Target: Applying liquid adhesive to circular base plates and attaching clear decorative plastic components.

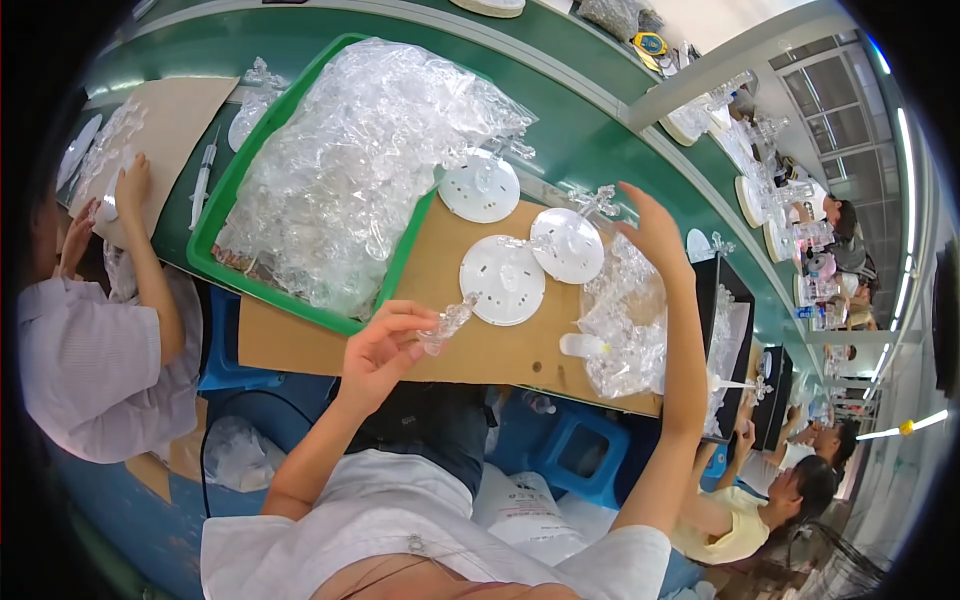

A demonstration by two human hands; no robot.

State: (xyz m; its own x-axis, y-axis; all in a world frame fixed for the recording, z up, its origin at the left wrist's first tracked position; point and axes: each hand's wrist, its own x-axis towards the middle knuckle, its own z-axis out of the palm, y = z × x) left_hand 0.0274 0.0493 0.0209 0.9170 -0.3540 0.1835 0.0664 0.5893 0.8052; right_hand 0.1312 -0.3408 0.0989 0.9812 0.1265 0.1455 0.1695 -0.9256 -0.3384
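Note:
My left hand [385, 352] pinches a small clear plastic part [450, 324] between thumb and fingers, just above the near edge of the brown cardboard [310, 343]. My right hand [652, 228] is raised at the right, its thumb and forefinger apart. Close to those fingertips is a clear branched plastic piece [598, 201], standing at the edge of a round white disc [568, 258]. Two similar discs lie beside it, a nearer disc [503, 295] and a farther disc [478, 202]. Under my right forearm, a clear bag of plastic parts [625, 325] rests by a small translucent bottle [583, 345].
A green crate [272, 303], heaped with bagged clear parts [335, 160], stands at the left. Beyond it lies a syringe [204, 180]. A co-worker [110, 340] handles parts at far left; other people sit at right. A blue stool [583, 455] is below the table.

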